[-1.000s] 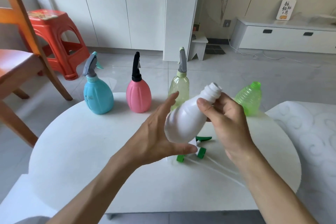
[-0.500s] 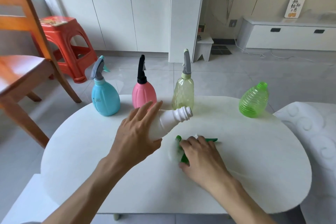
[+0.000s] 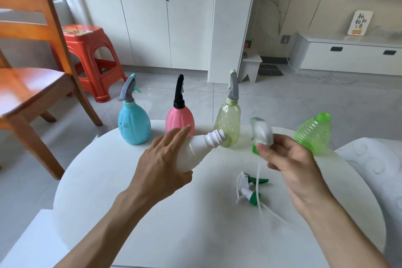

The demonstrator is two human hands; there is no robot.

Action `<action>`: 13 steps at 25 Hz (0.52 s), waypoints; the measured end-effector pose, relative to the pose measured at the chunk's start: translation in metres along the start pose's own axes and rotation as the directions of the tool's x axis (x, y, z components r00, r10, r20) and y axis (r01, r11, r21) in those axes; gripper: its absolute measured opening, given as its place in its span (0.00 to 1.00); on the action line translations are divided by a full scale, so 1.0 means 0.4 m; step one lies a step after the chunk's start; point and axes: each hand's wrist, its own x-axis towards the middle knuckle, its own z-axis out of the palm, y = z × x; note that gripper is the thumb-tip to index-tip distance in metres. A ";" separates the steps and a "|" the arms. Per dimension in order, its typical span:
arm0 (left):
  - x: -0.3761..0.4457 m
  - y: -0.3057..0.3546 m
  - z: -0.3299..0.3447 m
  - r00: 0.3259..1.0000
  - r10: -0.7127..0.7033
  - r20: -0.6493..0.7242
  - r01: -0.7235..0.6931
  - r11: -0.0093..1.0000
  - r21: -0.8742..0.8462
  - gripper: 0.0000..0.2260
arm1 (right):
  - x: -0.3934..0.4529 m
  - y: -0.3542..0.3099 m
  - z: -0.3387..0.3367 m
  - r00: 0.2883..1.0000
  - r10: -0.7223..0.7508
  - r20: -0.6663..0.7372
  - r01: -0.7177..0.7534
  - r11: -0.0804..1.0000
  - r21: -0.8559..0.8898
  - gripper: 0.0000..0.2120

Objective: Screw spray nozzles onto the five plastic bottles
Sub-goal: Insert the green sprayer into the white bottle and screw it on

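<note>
My left hand (image 3: 161, 167) grips a white bottle (image 3: 196, 150) tilted on its side, its bare threaded neck pointing right. My right hand (image 3: 287, 159) holds a white spray nozzle with a green collar (image 3: 261, 135) lifted above the table, its thin tube hanging down. A second white and green nozzle (image 3: 248, 189) lies on the round white table (image 3: 108, 180). At the back stand a blue bottle (image 3: 134, 125), a pink bottle (image 3: 180, 119) and a pale yellow bottle (image 3: 228, 124), each with a nozzle on. A green bottle (image 3: 313, 132) stands open-necked at right.
A wooden chair (image 3: 32, 72) stands left of the table with a red plastic stool (image 3: 91, 61) behind it. White cupboards line the far wall. A white patterned cushion edge (image 3: 374, 159) lies at the right of the table.
My right hand has picked one nozzle up off the table and raised it toward the white bottle's neck. My left hand keeps the bottle tilted in nearly the same place.
</note>
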 end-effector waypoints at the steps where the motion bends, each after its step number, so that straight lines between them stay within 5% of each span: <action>1: -0.002 -0.002 0.000 1.000 -0.006 0.013 0.005 1.000 0.009 0.46 | 0.012 -0.019 -0.027 0.998 0.017 -0.060 -0.006 0.984 0.180 0.12; 6: -0.010 -0.005 0.011 0.998 -0.017 0.068 0.015 0.999 0.035 0.46 | 0.035 -0.034 -0.062 0.957 0.068 -0.281 0.069 0.890 0.451 0.05; 13: -0.005 -0.005 0.019 0.995 -0.013 0.095 0.009 0.999 0.043 0.46 | 0.039 -0.030 -0.069 0.951 0.088 -0.295 0.105 0.808 0.579 0.03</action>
